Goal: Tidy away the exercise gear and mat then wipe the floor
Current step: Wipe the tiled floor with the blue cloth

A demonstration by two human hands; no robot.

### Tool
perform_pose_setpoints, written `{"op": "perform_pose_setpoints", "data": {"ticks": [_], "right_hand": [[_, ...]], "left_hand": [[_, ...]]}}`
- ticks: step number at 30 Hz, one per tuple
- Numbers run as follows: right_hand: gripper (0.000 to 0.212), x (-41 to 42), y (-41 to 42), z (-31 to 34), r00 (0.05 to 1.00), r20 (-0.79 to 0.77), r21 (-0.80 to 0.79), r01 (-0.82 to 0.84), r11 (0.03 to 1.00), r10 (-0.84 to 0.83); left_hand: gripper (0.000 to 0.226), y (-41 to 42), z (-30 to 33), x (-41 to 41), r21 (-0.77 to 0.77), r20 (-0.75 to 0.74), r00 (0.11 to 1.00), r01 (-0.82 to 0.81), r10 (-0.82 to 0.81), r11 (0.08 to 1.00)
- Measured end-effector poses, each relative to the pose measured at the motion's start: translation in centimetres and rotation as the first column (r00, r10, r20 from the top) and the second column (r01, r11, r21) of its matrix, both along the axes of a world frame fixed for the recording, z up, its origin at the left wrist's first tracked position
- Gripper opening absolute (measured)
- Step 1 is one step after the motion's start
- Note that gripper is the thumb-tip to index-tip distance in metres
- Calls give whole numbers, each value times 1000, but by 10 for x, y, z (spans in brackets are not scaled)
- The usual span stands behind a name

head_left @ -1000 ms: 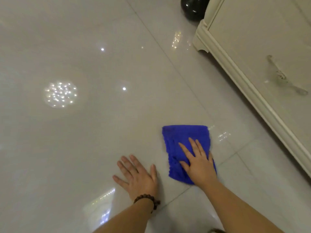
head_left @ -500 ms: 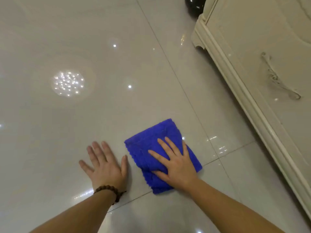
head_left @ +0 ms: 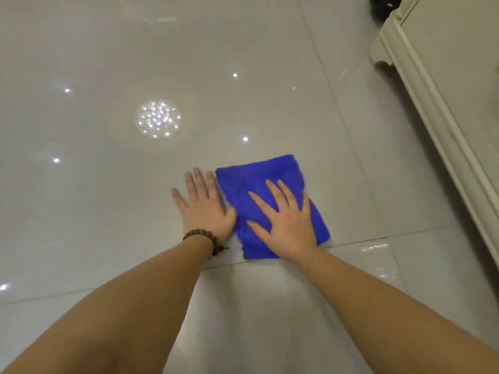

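Observation:
A folded blue cloth (head_left: 259,179) lies flat on the glossy pale tiled floor (head_left: 108,211). My right hand (head_left: 283,222) presses down on the cloth with fingers straight and spread. My left hand (head_left: 204,205), with a bead bracelet at the wrist, rests flat on the bare tile right beside the cloth's left edge, its thumb touching the cloth. No exercise gear or mat is in view.
A cream cabinet (head_left: 445,90) with a moulded base runs along the right side. A dark round object (head_left: 383,6) sits at the top edge beside the cabinet's corner. Ceiling lights reflect in the tiles. A grout line (head_left: 378,240) crosses just below the cloth.
My right hand has slid the cloth leftward across the floor, away from the cabinet, up against my left hand. The view has shifted, so the cabinet sits farther right.

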State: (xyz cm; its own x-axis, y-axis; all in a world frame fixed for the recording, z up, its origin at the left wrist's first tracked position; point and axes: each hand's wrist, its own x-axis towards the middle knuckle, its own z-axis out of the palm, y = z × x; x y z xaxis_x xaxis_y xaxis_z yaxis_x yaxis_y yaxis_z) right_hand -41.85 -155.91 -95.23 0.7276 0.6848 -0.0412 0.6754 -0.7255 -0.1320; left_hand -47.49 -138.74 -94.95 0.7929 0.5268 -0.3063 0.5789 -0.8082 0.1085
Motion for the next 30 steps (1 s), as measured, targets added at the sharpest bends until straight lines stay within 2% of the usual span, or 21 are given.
{"op": "perform_pose_setpoints", "data": {"ticks": [2, 3, 6, 9, 11, 12, 13, 14, 15, 16, 17, 18, 20, 22, 24, 25, 26, 27, 28, 29, 30], "right_hand": [[62, 25, -14, 0, 997, -13, -17, -79, 997, 79], [63, 39, -20, 0, 998, -18, -14, -52, 999, 52], [61, 76, -24, 3, 977, -75, -31, 200, 979, -201], [61, 87, -8, 13, 844, -144, -27, 519, 855, -517], [63, 52, 28, 17, 783, -189, -9, 603, 798, -593], [63, 21, 51, 17, 846, -164, 3, 515, 857, -508], [64, -19, 75, 13, 941, -126, 17, 317, 948, -313], [64, -64, 96, 10, 993, -113, 22, 26, 999, -23], [64, -106, 110, 8, 950, -140, 4, -282, 959, 280], [63, -134, 118, 9, 844, -173, -26, -519, 855, 507], [63, -142, 123, 10, 746, -170, -27, -656, 754, 644], [62, -132, 126, 9, 705, -137, -14, -704, 710, 696], [62, -93, 134, 3, 820, -51, 3, -570, 821, 570], [60, -44, 139, 5, 987, -49, 14, -155, 988, 156], [61, -27, 150, 12, 951, -155, 30, 277, 961, -269], [62, -39, 162, 14, 907, -189, 23, 387, 922, -376], [62, -62, 174, 13, 912, -170, 13, 381, 925, -373], [62, -95, 184, 10, 962, -103, 36, 258, 966, -253], [61, -134, 192, 3, 999, -36, 83, 35, 996, -32], [61, -171, 195, -1, 969, 22, 117, -246, 962, 246], [60, -198, 194, -3, 858, 56, 97, -514, 852, 511]], "left_hand": [[91, 5, 4, -6, -107, 67, 997, 31, -24, 994], [94, 9, 7, -14, -170, 119, 993, 42, -22, 985], [94, 24, 19, -77, -184, 171, 977, -94, 126, 978], [101, 41, 30, -168, -71, -45, 940, -340, 338, 938], [114, 52, 38, -223, -45, -271, 890, -392, 366, 919], [119, 57, 38, -240, -61, -353, 873, -380, 336, 923], [122, 60, 37, -250, -90, -397, 867, -364, 302, 927], [123, 63, 34, -254, -118, -407, 869, -355, 281, 928], [122, 64, 32, -254, -139, -407, 874, -347, 266, 928], [121, 65, 31, -254, -157, -404, 879, -340, 254, 927], [120, 65, 30, -255, -171, -390, 887, -331, 245, 928], [120, 66, 28, -257, -183, -359, 902, -319, 239, 930], [120, 68, 26, -265, -224, -248, 936, -305, 249, 926], [119, 76, 31, -283, -232, -133, 935, -352, 329, 907], [123, 92, 39, -310, -107, -135, 840, -540, 526, 835], [130, 101, 43, -325, -49, -166, 750, -655, 640, 754], [137, 109, 47, -339, -39, -213, 661, -741, 719, 670], [144, 115, 47, -350, -66, -265, 610, -784, 747, 617], [148, 119, 45, -358, -101, -304, 600, -792, 740, 601], [151, 122, 42, -362, -132, -331, 611, -785, 719, 605], [154, 124, 40, -364, -155, -353, 621, -776, 699, 612]]}}
